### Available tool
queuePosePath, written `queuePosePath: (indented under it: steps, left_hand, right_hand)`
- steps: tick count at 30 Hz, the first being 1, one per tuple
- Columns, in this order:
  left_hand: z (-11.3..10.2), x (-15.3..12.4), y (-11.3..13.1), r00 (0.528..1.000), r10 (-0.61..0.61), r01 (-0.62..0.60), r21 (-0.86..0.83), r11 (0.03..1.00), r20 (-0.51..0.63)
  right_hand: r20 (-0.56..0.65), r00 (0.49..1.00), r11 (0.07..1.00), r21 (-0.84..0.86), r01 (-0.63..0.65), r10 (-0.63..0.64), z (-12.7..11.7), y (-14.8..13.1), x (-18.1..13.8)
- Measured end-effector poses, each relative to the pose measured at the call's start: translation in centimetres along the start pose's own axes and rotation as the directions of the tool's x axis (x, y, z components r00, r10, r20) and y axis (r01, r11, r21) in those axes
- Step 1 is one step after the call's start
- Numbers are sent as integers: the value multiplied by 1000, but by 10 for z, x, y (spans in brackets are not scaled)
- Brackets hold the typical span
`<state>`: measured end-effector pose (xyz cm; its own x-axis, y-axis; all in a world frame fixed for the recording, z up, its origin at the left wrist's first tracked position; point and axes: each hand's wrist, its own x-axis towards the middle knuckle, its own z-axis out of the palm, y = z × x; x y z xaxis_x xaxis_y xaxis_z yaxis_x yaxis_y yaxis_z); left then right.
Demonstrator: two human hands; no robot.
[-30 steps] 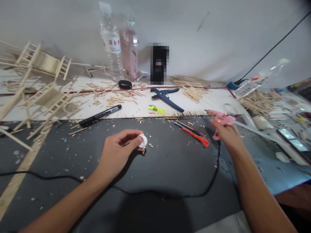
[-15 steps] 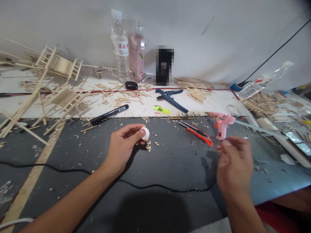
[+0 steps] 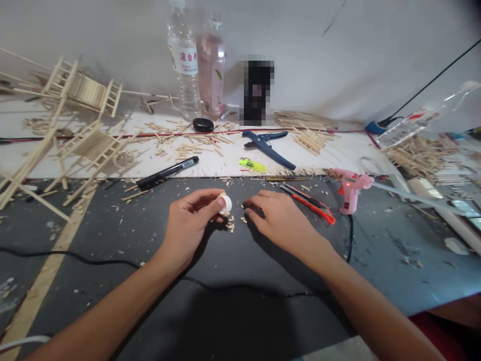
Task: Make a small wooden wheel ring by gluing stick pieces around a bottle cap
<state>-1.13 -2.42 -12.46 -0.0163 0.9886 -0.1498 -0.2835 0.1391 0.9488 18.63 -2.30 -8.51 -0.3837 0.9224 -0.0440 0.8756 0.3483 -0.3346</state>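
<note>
Between the thumb and fingers of my left hand point(image 3: 191, 215) is a small white round piece that looks like a bottle cap point(image 3: 226, 204), with a bit of wood at its edge. Several short wood bits point(image 3: 230, 224) lie on the dark mat just below it. My right hand point(image 3: 278, 218) reaches in low from the right, its thumb and fingertips apart beside a couple of loose wood bits point(image 3: 243, 219). I see nothing held in it. The pink glue gun point(image 3: 351, 188) stands farther right, its small light glowing orange.
An orange utility knife point(image 3: 310, 203), a blue cutter point(image 3: 268, 149), a yellow-green lighter-like item point(image 3: 252, 164) and a black marker point(image 3: 167, 171) lie around the hands. Stick-built models point(image 3: 88, 143) stand left, bottles point(image 3: 185, 70) behind. A black cable point(image 3: 240, 287) crosses the mat point(image 3: 158, 321).
My right hand has moved left, from beside the glue gun to the small wood bits near my left hand. My left hand keeps hold of the white cap. The view has shifted slightly.
</note>
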Motion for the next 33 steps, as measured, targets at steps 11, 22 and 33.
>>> queuePosePath:
  steps: [11,22,33]
  left_hand:
    - [1,-3,1,1000,4,-4,11,1000,8]
    - [2,-4,2,999,16,-19,79,997,37]
    - [6,-23,3,948,298,-315,501,806,116]
  right_hand:
    - [27,999,995,-95,-37,40,10,-10,-20]
    - [-61,998,991,135,-18,26,12,3,-11]
    - [-20,986,558,827,-78,167,-7,10,-21]
